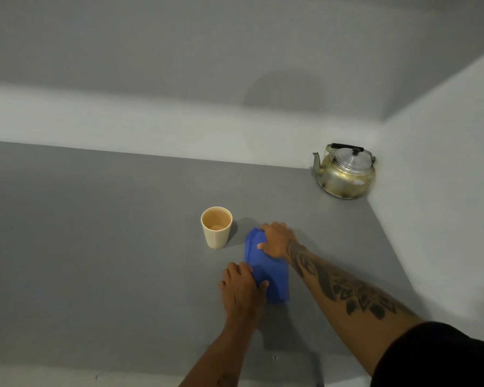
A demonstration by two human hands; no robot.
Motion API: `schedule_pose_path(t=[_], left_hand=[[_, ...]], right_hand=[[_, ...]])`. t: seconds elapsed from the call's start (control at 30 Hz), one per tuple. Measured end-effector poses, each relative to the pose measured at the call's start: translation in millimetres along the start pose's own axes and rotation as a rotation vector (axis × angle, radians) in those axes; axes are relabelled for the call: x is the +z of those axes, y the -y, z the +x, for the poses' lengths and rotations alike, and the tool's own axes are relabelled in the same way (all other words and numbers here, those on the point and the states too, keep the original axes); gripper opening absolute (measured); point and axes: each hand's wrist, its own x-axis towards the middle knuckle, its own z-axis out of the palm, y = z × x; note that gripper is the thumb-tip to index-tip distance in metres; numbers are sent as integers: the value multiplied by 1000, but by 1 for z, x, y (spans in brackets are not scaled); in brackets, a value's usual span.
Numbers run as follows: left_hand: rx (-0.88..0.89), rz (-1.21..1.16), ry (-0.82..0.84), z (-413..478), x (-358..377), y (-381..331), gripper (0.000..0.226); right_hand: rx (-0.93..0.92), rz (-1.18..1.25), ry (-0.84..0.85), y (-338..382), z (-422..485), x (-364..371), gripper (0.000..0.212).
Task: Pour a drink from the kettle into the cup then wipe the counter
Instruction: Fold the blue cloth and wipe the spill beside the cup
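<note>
- A black sleeve (442, 356) fills the 5 o'clock corner; the tattooed right forearm runs from it toward the centre.
- The left hand (242, 289) rests at 6 o'clock from centre, palm down on the near-left edge of a blue cloth (268, 275). Its fingers (235, 270) curl over that edge and the thumb lies on the fabric; whether they pinch it or only press, I cannot tell.
- The cloth lies flat on the grey counter (95, 247), folded into a long strip running from 6 toward 12 o'clock.
- The right hand (277, 240) presses on the far end of the cloth, fingers bent and narrow, knuckles up; a real grip cannot be told.
- The cup (216, 227) stands upright at 9 o'clock from the right hand, just beside the cloth's far corner but apart from it. A little liquid shows at its bottom.
- The kettle (345, 171) sits far back at 2 o'clock, in the corner where the counter meets the walls (444, 177), lid on, spout toward 9 o'clock, well apart from the cup.
</note>
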Motion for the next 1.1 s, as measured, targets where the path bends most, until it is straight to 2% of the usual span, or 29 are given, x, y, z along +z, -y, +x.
schedule_pose_path(t=[0.1,0.17,0.27,0.37,0.47,0.6,0.67,0.83,0.93,1.03,1.1], left_hand=[[-17,-27,-5,-1,-5,-4,57],[-21,-39,3,1,-8,-5,66],[-20,-30,13,5,-14,-6,86],[-21,-41,79,9,-21,-3,99],[5,-206,143,15,-30,4,89],[10,-620,210,8,-52,21,42],[-4,-740,203,1,-69,32,34],[-115,-897,123,-9,-114,82,46],[-168,-904,61,-14,-144,120,60],[-256,-896,41,-19,-168,155,55],[-315,-850,33,-19,-177,177,63]], right_hand=[[45,-57,-12,-3,1,-5,56],[45,-4,-7,-3,0,-12,52],[-19,160,50,1,-10,-32,28],[-129,211,96,10,-32,-63,25],[-243,216,128,22,-59,-98,25],[-358,238,166,47,-89,-136,26],[-412,248,148,67,-99,-150,23],[-481,333,155,129,-98,-165,22],[-523,358,150,172,-85,-154,22],[-524,383,147,212,-66,-129,24],[-510,380,128,234,-52,-108,26]])
